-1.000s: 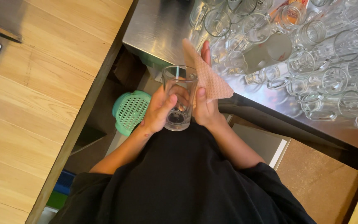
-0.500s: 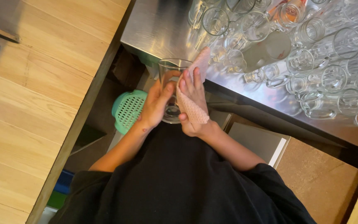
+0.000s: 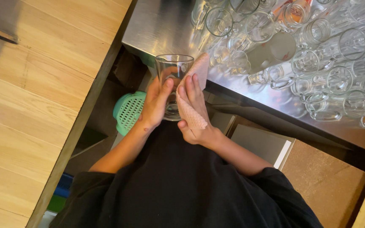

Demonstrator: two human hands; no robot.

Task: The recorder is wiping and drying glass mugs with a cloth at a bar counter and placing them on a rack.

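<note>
Steel counter [image 3: 165, 25] crowded with glasses [image 3: 300, 55] beside held glass [image 3: 173, 71].

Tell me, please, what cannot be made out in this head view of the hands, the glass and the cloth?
- Glass: its base, hidden behind both hands.
- Left hand: palm side, turned away against the glass.
- Right hand: palm, covered by the pink cloth.
- Green perforated basket: right part, behind the left forearm.
- Glasses on the steel counter: cut off by the top and right edges.
</note>
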